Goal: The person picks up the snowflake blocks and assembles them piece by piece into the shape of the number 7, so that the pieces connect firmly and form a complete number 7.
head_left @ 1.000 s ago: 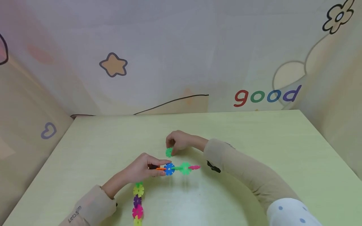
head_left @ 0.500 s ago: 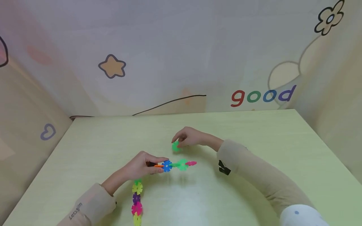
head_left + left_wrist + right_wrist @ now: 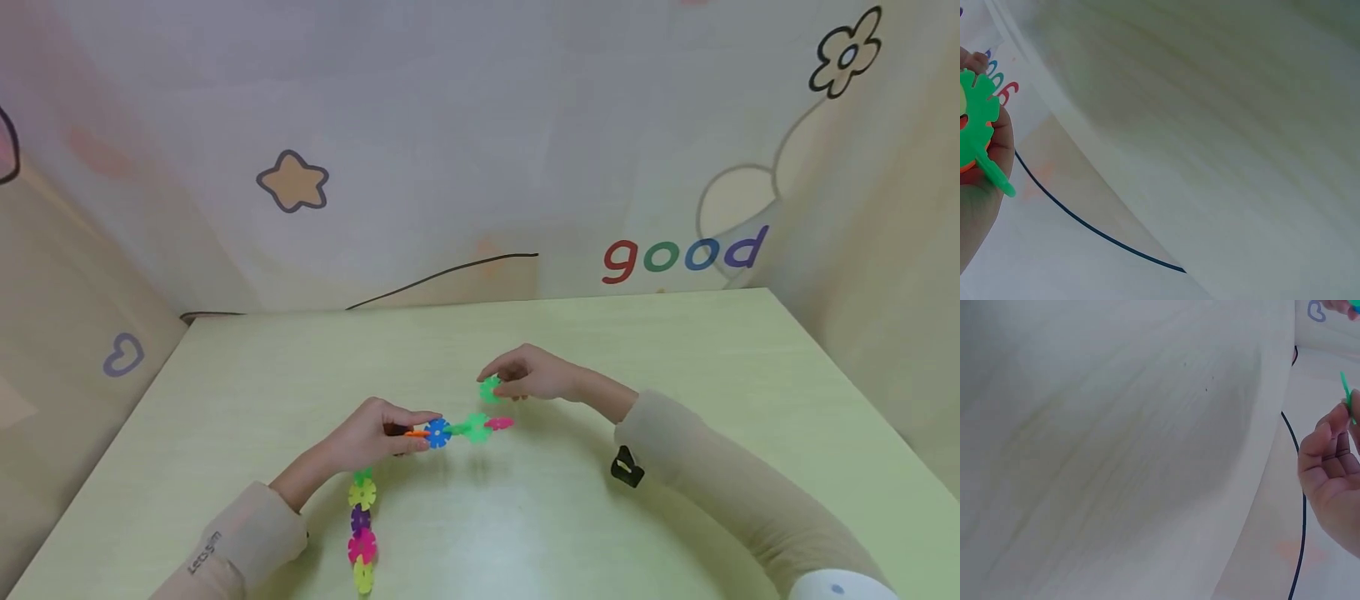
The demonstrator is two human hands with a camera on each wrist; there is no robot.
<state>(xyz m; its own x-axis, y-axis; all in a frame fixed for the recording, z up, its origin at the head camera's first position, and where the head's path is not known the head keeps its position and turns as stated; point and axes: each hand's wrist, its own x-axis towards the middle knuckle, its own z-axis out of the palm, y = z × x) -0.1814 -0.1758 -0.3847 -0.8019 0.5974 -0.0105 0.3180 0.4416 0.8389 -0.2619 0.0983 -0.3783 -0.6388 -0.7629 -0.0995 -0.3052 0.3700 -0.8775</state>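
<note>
A chain of notched plastic snowflake discs runs through my left hand [image 3: 367, 437], whose thumb and fingers pinch it near a blue disc [image 3: 437, 433]. To the right of that, the chain goes on through a light green disc [image 3: 477, 427] to a pink disc [image 3: 500, 423] seen edge-on at its end. Below the hand hang a yellow disc [image 3: 362, 494], a purple one and a magenta disc [image 3: 362, 547]. My right hand [image 3: 540, 373] pinches a single green disc [image 3: 491, 389], apart from the chain and just above its pink end. A green disc [image 3: 979, 119] shows large in the left wrist view.
Both hands are over a pale green table [image 3: 637, 350]. A printed cloth backdrop [image 3: 450, 150] stands behind it and along both sides. A black clip-like piece [image 3: 627, 467] shows below the right sleeve.
My right hand has moved right with the green disc, from above the blue disc to above the pink end. The left hand keeps its hold on the chain; the head view shifts slightly.
</note>
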